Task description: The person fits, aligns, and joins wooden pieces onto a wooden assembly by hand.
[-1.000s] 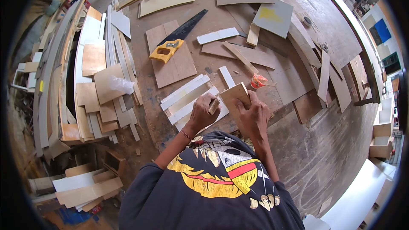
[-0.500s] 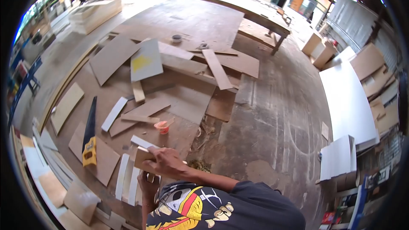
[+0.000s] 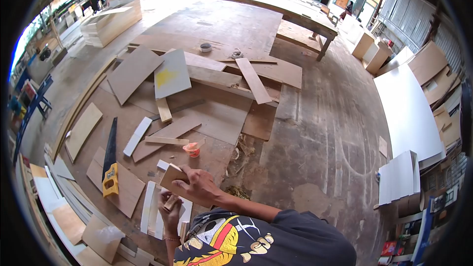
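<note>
Item: small plywood piece, held tilted just above the floor boards, low in my head view. My right hand is clamped over its near edge, fingers wrapped on top. My left hand sits directly beneath, closed around a short wooden block that touches the piece's lower edge; I judge it a sanding block, though the grit face is hidden.

Progress: work on the edge looks underway, not finished. I cannot tell how smooth the edge is; no dust line shows.

Surroundings, outward: white strips lie flat under the hands; a saw with yellow handle rests on a brown board just left; an orange cup stands near, beyond the piece; a grey panel with a yellow patch lies farther off; a tape roll sits well apart on the big sheet.

Markings: none readable on piece, saw or cup. My shirt print shows a graphic, no legible words.
</note>
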The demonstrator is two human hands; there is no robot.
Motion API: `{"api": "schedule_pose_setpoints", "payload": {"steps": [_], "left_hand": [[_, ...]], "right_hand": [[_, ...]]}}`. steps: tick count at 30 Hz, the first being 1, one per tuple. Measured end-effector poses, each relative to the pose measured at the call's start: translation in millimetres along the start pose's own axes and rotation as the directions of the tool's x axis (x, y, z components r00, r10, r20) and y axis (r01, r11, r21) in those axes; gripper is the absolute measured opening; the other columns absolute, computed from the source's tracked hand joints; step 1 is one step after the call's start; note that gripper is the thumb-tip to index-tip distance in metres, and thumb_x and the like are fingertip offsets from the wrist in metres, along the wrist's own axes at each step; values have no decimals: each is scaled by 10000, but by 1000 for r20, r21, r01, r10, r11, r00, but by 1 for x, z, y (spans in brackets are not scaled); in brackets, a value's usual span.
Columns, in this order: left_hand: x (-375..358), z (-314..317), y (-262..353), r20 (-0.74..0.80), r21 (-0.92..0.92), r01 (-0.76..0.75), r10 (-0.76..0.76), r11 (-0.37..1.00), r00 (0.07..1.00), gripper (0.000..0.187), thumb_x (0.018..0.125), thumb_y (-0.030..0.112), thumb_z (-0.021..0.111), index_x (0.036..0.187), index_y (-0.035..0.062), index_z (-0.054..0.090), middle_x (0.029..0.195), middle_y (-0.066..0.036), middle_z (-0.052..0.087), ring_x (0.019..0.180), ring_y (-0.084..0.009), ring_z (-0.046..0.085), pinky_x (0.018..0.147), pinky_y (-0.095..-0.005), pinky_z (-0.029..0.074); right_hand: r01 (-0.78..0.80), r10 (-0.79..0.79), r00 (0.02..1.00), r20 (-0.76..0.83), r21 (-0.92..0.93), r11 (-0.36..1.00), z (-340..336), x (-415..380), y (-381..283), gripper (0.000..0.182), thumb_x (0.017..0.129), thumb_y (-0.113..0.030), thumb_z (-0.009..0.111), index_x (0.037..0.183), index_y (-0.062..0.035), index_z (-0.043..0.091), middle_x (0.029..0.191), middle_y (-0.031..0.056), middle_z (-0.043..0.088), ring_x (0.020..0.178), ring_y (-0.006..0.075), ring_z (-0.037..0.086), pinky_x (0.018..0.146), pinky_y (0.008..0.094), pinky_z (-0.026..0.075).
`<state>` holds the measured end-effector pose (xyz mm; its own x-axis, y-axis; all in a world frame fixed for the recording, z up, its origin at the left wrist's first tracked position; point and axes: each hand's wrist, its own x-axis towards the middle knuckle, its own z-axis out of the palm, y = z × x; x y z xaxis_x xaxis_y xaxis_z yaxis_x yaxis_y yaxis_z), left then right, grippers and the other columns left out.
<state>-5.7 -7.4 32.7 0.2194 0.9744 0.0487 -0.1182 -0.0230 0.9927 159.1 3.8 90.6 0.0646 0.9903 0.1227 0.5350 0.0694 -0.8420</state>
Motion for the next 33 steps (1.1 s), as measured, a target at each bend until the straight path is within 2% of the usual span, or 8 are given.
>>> {"api": "schedule_pose_setpoints", "payload": {"steps": [5,7,9,10,13,26,29,33], "left_hand": [[0,-5,10,4,-256,91,-93,962,996,263,798,19,592,1002,41,429,841,-50,496,737,-153,570,638,-270,488],[0,-5,6,70,-329,170,-156,929,985,263,803,35,597,1006,41,429,844,-54,506,724,-159,577,637,-273,492],[-1,-4,2,-71,-365,288,-335,885,940,266,812,49,605,1017,39,435,860,-78,536,701,-175,592,620,-282,505],[2,-10,-3,-7,-399,295,-324,868,946,273,822,67,610,1037,26,446,889,-103,560,690,-187,605,599,-292,517],[2,-11,-1,-27,-396,333,-373,856,927,283,832,94,618,1048,9,458,880,-117,575,695,-201,620,583,-304,528],[-1,-9,18,78,-356,384,-382,852,921,251,852,199,611,975,-9,543,750,-104,606,613,-199,623,528,-299,514],[0,-9,16,22,-374,396,-420,838,907,251,848,208,617,960,-7,552,729,-91,605,591,-191,618,513,-293,513],[4,-11,13,98,-331,435,-428,837,898,257,856,256,610,946,20,564,727,-78,606,576,-180,608,507,-282,500]], "right_hand": [[66,-64,997,-35,62,996,8,-3,11,463,832,-219,591,1267,-160,441,1036,205,560,833,357,613,700,412,494],[113,-75,980,187,-201,973,9,-3,13,383,839,-195,584,1218,-188,522,1061,179,531,824,340,615,672,399,505],[187,-171,976,133,-121,975,18,-7,21,319,835,-194,588,1154,-182,572,1047,164,536,812,322,618,657,393,506],[263,-259,963,74,-46,964,21,-8,24,261,831,-194,593,1090,-177,622,1033,149,541,800,304,621,643,388,508],[316,-314,949,39,-58,947,23,-9,25,184,809,-201,617,981,-167,674,1022,119,541,811,285,616,651,374,506],[395,-392,916,83,-17,919,24,-9,31,183,749,-173,670,930,-147,674,1019,96,560,871,276,598,704,351,497],[466,-467,884,-6,-15,884,22,-10,28,122,759,-203,662,870,-155,675,959,89,554,803,281,596,646,371,486],[471,-472,882,-7,-24,882,24,-11,33,146,733,-178,677,878,-156,678,978,88,557,832,277,595,678,365,485]]}}
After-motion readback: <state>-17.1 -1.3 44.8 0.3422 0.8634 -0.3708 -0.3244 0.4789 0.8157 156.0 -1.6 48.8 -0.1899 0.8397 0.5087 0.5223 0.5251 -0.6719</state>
